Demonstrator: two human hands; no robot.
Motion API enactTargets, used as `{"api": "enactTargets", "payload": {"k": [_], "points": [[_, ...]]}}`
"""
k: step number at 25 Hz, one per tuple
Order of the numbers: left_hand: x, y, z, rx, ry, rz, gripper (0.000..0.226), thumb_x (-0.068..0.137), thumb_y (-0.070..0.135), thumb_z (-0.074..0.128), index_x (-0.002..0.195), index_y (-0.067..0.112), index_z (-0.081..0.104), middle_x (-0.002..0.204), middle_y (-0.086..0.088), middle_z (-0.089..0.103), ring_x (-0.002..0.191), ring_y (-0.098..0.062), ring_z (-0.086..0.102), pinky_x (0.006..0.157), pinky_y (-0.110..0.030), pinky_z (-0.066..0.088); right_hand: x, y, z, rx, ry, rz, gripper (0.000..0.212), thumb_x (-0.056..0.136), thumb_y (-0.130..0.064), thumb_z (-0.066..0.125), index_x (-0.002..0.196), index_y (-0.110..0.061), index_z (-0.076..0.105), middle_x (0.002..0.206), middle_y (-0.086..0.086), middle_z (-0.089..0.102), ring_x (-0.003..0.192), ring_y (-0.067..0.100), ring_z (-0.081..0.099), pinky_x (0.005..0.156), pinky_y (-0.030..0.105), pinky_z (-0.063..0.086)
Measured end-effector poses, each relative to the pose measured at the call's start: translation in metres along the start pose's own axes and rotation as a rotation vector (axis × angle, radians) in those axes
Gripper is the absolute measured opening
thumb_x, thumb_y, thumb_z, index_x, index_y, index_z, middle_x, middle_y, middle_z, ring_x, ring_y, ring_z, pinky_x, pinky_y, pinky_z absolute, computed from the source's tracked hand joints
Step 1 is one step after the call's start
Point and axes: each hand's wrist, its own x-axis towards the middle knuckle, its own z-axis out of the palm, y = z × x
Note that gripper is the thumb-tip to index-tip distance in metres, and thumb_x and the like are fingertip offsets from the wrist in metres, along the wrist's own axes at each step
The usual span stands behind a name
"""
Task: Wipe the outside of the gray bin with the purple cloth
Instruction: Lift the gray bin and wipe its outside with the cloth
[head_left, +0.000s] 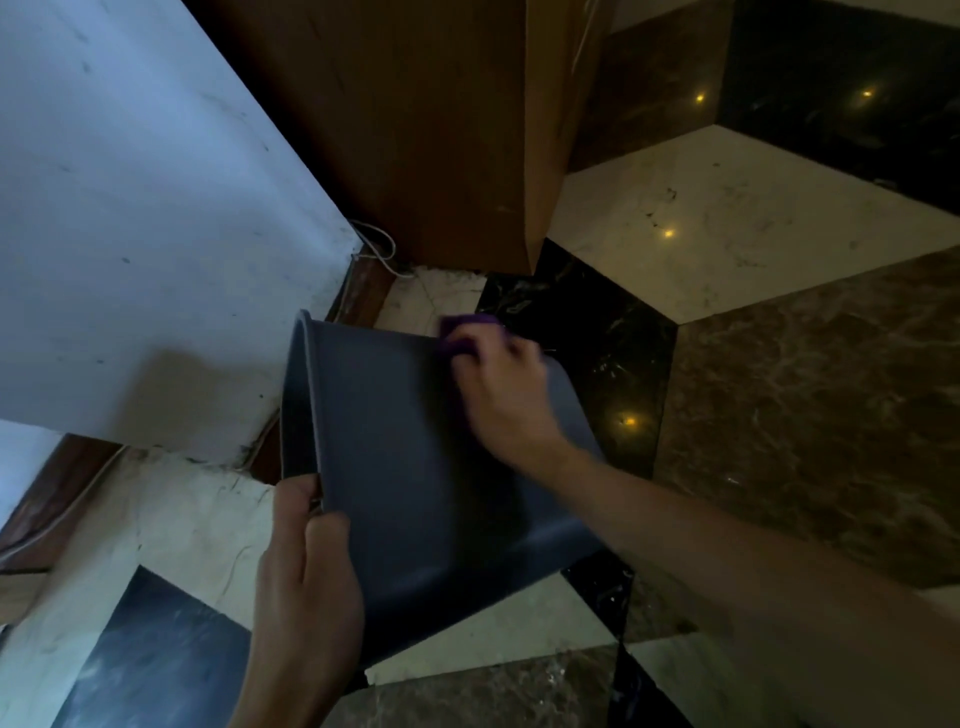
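Closest to me is the person's left hand (306, 587), clamped on the rim of the gray bin (405, 467), thumb on the outer side and fingers curled over the edge. The bin is tipped onto its side and held above the floor, its open mouth turned left toward the white wall (145, 208), so I cannot see whether anything is inside it. Its broad gray flank faces up. Further right, at the far upper edge of that flank near the base, the right hand (501, 400) presses the purple cloth (462, 335) against the outside of the bin, fingers bunched tight around it; only a small wad shows past the knuckles, and it is blurred. Behind stands a wooden cabinet (415, 130) with a white cable (382, 249) at its foot. To the right spreads polished marble floor (753, 218) in cream, brown and black
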Motion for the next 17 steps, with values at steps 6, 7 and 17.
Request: {"api": "enactTargets", "payload": {"k": [6,7,17], "points": [[0.000,-0.015,-0.002,-0.018,0.124,-0.103,0.019,0.079,0.026,0.038,0.083,0.033,0.056,0.078,0.002,0.062,0.067,-0.008,0.057,0.057,-0.037,0.041,-0.051,-0.034,0.035,-0.089,-0.218,-0.329,0.025,0.099,-0.038,0.045,0.123,-0.033,0.048,0.153,-0.015,0.038,0.127,0.028,0.036,0.102,0.044,0.026],[0.002,-0.019,-0.005,0.003,0.141,-0.129,0.018,0.080,0.025,0.038,0.084,0.030,0.055,0.079,0.002,0.061,0.069,-0.012,0.055,0.057,-0.037,0.040,-0.049,-0.013,0.030,-0.152,-0.200,-0.264,0.025,0.099,-0.039,0.045,0.123,-0.034,0.049,0.155,-0.014,0.037,0.129,0.028,0.036,0.105,0.043,0.025],[0.024,0.009,0.002,-0.058,-0.055,-0.095,0.033,0.089,0.021,0.039,0.115,0.041,0.042,0.094,0.011,0.060,0.079,-0.019,0.058,0.058,-0.035,0.043,-0.036,0.123,-0.034,0.115,-0.029,0.528,0.014,0.099,-0.050,0.033,0.111,-0.056,0.036,0.115,-0.009,0.052,0.123,0.029,0.043,0.098,0.041,0.034]]}}
